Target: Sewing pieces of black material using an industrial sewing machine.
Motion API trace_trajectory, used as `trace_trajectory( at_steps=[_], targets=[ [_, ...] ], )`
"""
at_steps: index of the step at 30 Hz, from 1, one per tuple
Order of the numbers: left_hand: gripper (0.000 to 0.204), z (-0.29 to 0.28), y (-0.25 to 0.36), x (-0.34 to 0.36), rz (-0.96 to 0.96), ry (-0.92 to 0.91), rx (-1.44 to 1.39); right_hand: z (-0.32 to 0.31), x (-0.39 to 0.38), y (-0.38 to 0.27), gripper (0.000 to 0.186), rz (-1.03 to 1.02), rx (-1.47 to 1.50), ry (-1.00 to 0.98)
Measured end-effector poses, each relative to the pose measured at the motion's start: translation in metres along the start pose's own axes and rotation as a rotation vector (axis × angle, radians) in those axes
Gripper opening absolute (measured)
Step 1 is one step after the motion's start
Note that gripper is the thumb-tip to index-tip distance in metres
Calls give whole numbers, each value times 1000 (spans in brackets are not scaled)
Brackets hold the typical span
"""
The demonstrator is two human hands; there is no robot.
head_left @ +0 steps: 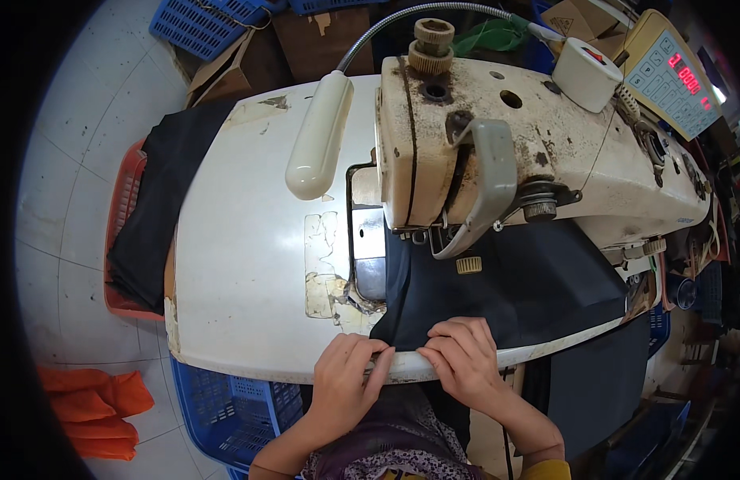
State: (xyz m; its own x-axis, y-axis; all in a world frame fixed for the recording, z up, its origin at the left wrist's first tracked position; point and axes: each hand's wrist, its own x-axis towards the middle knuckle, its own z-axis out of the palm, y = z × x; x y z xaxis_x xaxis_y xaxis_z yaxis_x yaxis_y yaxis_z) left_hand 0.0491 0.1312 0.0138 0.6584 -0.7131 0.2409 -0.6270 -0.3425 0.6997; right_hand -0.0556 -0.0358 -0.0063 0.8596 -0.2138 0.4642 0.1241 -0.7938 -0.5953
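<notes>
A piece of black fabric (538, 276) lies on the white sewing machine table (250, 240), running under the head of the sewing machine (498, 160) and down to the table's front edge. At that edge, my left hand (347, 374) pinches the fabric's near left corner between thumb and fingers. A short way to the right, my right hand (463, 362) is closed on the same near edge, its fingers bent over the cloth. The fingertips hide the exact bit of cloth gripped. Beside the fabric's left edge shows the metal needle plate (371, 240); the needle itself is not distinguishable.
A pale lamp (318, 148) on a bendable neck hangs left of the machine head. At the back right stands a control panel (672, 84) with lit red digits. Dark cloth (166, 200) fills a red basket at left; a blue basket (226, 420) sits below the table, near orange cloth (98, 408).
</notes>
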Motion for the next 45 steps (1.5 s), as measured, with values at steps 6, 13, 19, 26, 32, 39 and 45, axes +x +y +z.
trace_trajectory(
  at_steps=[6, 13, 19, 26, 32, 39, 45],
  targets=[
    [21, 11, 4, -2, -64, 54, 54, -4, 3, -5, 23, -19, -106, -133],
    [38, -4, -9, 5, 110, 50, -20, -5, 3, -4, 28, -54, -154, -221],
    [46, -5, -20, 2, 216, -61, -39, -1, 1, -3, 33, 19, -86, -195],
    [36, -16, -2, 20, 249, -132, -13, -6, 1, -3, 35, -81, -165, -248],
    [28, -32, -2, 37, 328, -374, 138, -2, 2, -1, 28, -93, -173, -185],
    [23, -14, -18, 18, 249, -178, -37, 1, 3, 0, 21, 46, -31, -71],
    [21, -7, -6, 15, 173, -129, 48, -2, 4, -4, 18, 55, -71, -122]
  ],
)
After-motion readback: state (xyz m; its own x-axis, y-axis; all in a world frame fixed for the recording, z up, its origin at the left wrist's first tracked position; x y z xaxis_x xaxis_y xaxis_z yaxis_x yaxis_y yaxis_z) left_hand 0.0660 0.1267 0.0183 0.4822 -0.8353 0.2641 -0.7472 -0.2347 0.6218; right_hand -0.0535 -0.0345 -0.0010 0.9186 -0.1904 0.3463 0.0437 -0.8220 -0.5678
